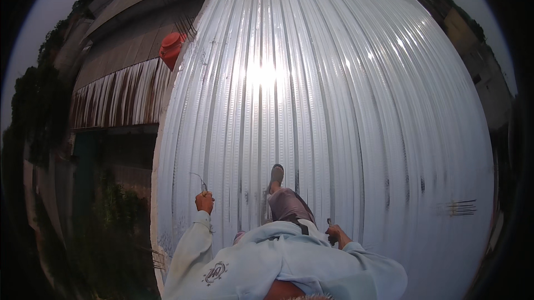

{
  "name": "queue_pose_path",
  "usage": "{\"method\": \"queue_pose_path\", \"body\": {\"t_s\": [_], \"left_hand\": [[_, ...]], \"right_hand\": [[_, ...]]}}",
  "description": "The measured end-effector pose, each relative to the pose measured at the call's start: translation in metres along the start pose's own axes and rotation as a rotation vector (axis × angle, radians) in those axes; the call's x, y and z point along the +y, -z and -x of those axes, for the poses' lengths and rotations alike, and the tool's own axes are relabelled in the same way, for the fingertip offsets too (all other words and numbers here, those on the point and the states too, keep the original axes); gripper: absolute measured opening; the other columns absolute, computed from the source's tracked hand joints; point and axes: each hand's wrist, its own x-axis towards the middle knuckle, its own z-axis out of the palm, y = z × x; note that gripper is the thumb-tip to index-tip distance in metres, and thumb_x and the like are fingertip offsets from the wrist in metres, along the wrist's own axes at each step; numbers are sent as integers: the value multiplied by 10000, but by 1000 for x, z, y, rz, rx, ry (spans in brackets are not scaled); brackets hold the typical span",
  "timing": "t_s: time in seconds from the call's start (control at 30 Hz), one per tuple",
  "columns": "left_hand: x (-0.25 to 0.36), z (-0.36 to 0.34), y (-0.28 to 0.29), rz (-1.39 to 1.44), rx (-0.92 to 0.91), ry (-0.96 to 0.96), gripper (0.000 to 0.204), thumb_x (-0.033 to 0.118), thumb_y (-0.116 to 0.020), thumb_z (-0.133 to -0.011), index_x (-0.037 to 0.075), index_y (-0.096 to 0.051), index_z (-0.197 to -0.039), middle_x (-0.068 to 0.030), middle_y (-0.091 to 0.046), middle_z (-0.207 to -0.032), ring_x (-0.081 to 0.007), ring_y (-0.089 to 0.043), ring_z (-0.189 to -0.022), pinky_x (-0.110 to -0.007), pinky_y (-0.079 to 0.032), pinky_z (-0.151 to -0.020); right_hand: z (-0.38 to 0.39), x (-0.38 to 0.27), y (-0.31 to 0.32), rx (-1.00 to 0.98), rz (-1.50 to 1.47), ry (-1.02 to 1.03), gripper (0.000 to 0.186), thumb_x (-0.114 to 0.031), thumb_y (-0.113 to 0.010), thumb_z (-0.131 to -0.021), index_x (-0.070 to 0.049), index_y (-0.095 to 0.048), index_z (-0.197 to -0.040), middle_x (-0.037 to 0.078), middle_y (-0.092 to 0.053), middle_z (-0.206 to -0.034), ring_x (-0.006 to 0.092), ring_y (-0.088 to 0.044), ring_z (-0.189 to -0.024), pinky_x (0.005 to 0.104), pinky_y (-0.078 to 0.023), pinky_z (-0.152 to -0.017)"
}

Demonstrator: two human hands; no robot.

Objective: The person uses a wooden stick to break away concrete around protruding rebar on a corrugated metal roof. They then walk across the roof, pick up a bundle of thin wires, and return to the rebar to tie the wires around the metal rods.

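Striding up the roof (345, 105), left hand (204, 202) low-left has fingers closed on wire (198, 180), right hand (335, 234) grips a dark tool (329, 224); next footing needs care.

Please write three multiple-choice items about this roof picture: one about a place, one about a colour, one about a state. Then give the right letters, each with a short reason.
1. Where is the tank?
A. past the roof's left edge
B. between the person's feet
C. at the roof's right edge

2. What colour is the tank?
A. blue
B. red
C. white

3. What is the left hand doing?
A. lying flat and open on the roof
B. hanging empty at the side
C. holding a thin wire

Answers:
1 A: the tank stands beyond the left edge of the metal sheets, far up.
2 B: it is plainly red.
3 C: the fingers are closed round a bent wire that rises above the fist.
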Motion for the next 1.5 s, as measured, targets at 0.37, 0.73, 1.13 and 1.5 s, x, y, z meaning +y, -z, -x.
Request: {"method": "queue_pose_path", "body": {"t_s": [0.37, 0.73, 1.13, 1.5], "left_hand": [[211, -256, -112, 180, -29, 365, 264, 143, -571, -898, -101, -650, -963, -194, -702, -741, -236, -616, -514, -363, -489, -475], [438, -522, -232, 67, -118, 441, 270, 122, -539, -901, -102, -641, -1010, -205, -715, -816, -250, -633, -549, -377, -491, -467], [936, -903, -370, 235, -128, 78, 240, 162, -543, -922, -50, -644, -973, -130, -659, -715, -188, -561, -527, -326, -470, -504], [1085, -1133, -507, 281, -84, 539, 207, 89, -474, -932, -73, -601, -943, -223, -663, -770, -276, -616, -556, -401, -468, -431]], "right_hand": [[-215, -306, 435, 177, -121, -93, 136, -197, -725, -754, -146, -714, -880, 99, -715, -796, 260, -710, -751, 396, -571, -629], [-304, -716, 891, 486, -202, 316, 228, -227, -656, -851, -4, -690, -820, 194, -670, -781, 323, -703, -719, 441, -575, -665], [-413, -696, 1119, 284, 320, 315, 265, -188, -642, -813, 54, -668, -917, 160, -638, -713, 267, -672, -651, 451, -514, -566], [-589, -906, 1505, 218, -206, 3, 210, -200, -704, -792, 3, -688, -841, 146, -686, -735, 256, -694, -694, 392, -551, -639]]}}
